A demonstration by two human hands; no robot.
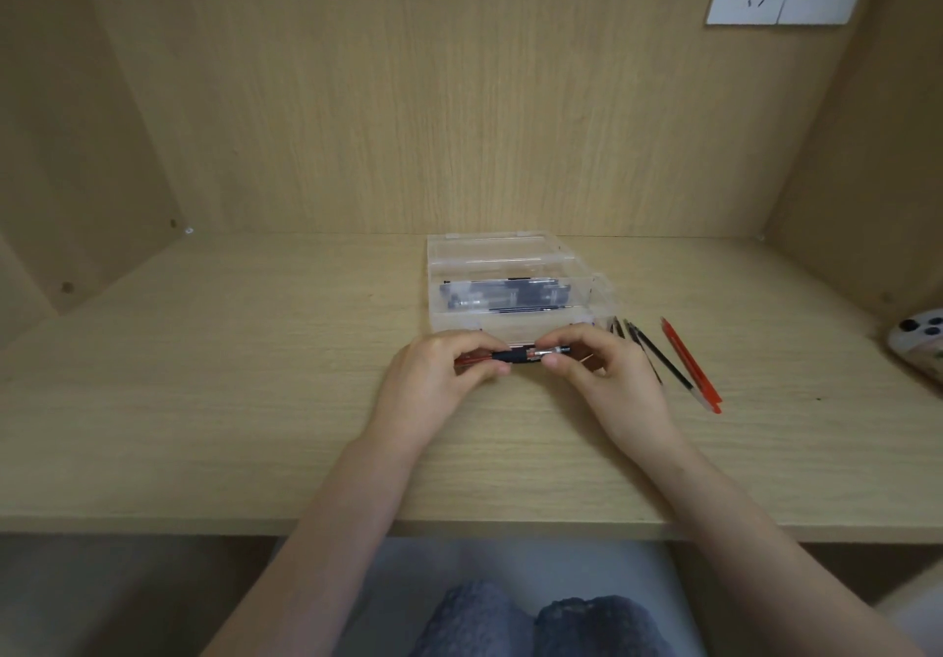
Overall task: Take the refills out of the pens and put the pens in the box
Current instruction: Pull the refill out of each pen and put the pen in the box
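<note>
I observe one pen (pixel 513 354) held level at 6 o'clock of the clear box (pixel 510 324), just beside its front wall. The left hand (pixel 449 373) curls its fingers round the red end. The right hand (pixel 610 376) pinches the clear tip end between thumb and fingertips. Dark pens lie inside the box. Black refills (pixel 658 358) and a red refill (pixel 690 370) lie on the desk (pixel 255 401) at 3 o'clock of the right hand.

A clear plastic box (pixel 510 322) sat open near the back edge of the desk (pixel 255 401), with dark pens (pixel 505 295) lying lengthwise inside. Just before its front wall a pen (pixel 515 354) with a red barrel, black grip and clear tip was held level, left hand (pixel 449 370) and right hand (pixel 607 376) pinching its ends. Right of the box, thin black refills (pixel 658 358) and one red refill (pixel 691 373) lay slanted, side by side.
</note>
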